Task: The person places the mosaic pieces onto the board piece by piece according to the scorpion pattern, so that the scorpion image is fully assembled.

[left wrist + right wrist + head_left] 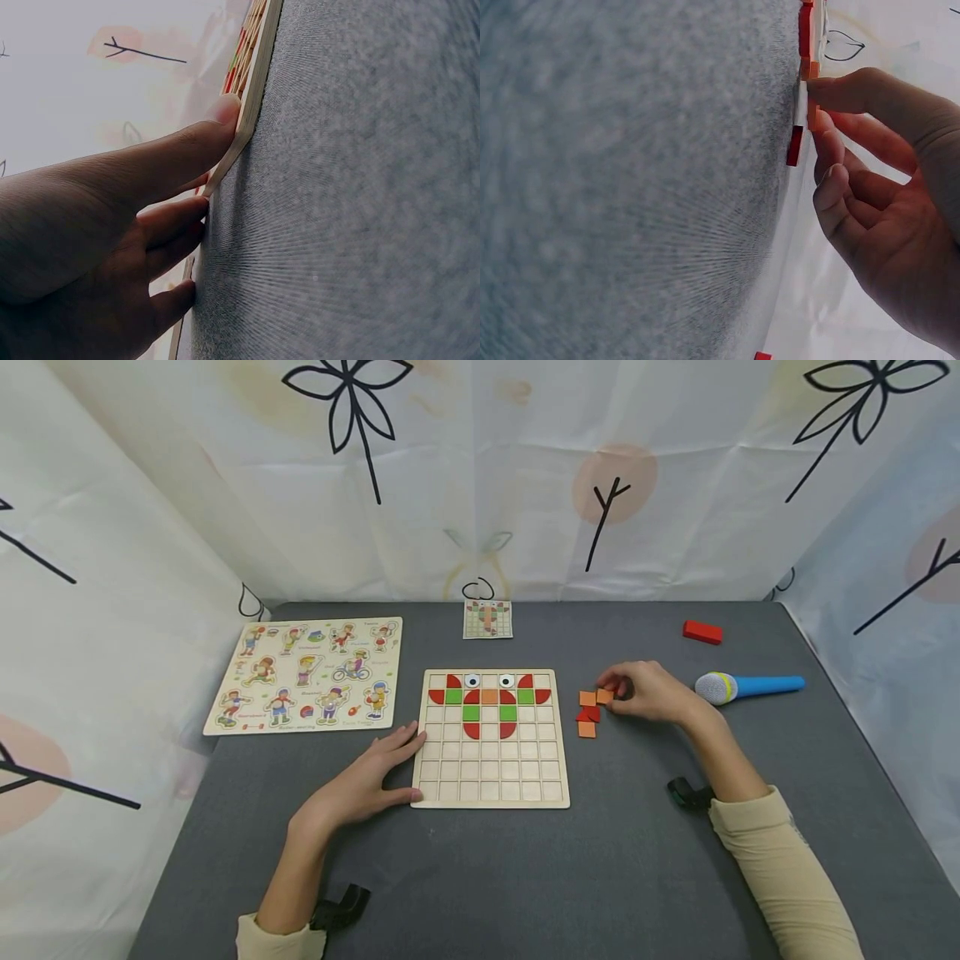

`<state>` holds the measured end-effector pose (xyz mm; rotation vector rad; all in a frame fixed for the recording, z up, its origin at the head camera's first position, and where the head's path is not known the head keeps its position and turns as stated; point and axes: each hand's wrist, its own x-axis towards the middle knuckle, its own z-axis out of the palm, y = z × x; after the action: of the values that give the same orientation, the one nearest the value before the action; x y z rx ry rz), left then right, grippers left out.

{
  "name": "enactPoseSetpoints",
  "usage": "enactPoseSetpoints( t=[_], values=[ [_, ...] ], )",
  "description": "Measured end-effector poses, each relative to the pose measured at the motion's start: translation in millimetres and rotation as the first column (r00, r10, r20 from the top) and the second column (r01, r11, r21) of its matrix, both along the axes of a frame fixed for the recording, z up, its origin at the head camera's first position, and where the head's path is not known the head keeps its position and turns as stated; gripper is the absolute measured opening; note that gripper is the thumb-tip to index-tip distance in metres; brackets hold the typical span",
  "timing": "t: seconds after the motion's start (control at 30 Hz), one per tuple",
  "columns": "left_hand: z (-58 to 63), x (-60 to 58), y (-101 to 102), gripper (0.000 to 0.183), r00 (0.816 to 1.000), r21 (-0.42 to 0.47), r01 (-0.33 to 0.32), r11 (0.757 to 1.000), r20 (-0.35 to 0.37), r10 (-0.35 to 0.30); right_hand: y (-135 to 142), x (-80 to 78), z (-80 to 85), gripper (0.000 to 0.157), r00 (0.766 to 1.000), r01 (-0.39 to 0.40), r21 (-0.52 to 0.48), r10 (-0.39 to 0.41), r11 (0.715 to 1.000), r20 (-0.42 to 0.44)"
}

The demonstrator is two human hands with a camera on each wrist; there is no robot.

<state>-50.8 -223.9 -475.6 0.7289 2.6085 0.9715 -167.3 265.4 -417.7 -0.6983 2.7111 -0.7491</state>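
A wooden grid board [450,772] lies in the middle of the table. Its upper rows hold red rounded pieces, green squares, one orange square [490,697] and two eye tiles [507,680]. My left hand [367,781] rests at the board's left edge, thumb on the near corner and fingers extended along the side. Right of the board, my right hand [648,693] pinches an orange square tile [814,118] between thumb and fingers. Beside that tile lie two more orange squares [587,729] and red pieces [588,714] in a small cluster.
A picture puzzle board [300,700] lies at the left. Behind the grid board is a small pattern card [487,633]. A red block [702,632] sits at the back right, and a blue toy microphone [765,686] lies beyond my right hand. Printed white curtains [480,485] enclose the table.
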Motion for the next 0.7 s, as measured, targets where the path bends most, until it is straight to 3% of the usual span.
enactPoseSetpoints(
  t=[0.3, 0.47, 0.7],
  values=[
    [21.7, 4.7, 8.0, 0.092, 0.999, 0.017, -0.013, 1.000, 0.046, 0.012, -14.8, 5.5, 0.7, 0.025, 0.996, -0.068, -0.110, 0.061, 0.992, -0.073],
    [25.3, 5.4, 8.5, 0.091, 0.999, 0.020, -0.004, 1.000, 0.042, 0.003, -38.8, 5.9, -1.5, 0.027, 0.992, -0.124, -0.161, 0.118, 0.979, -0.047],
    [20.1, 4.6, 6.9, 0.090, 0.999, 0.021, -0.007, 1.000, 0.040, 0.007, -75.6, 3.8, -0.7, 0.025, 0.981, -0.194, -0.198, 0.195, 0.961, -0.013]
  ],
)
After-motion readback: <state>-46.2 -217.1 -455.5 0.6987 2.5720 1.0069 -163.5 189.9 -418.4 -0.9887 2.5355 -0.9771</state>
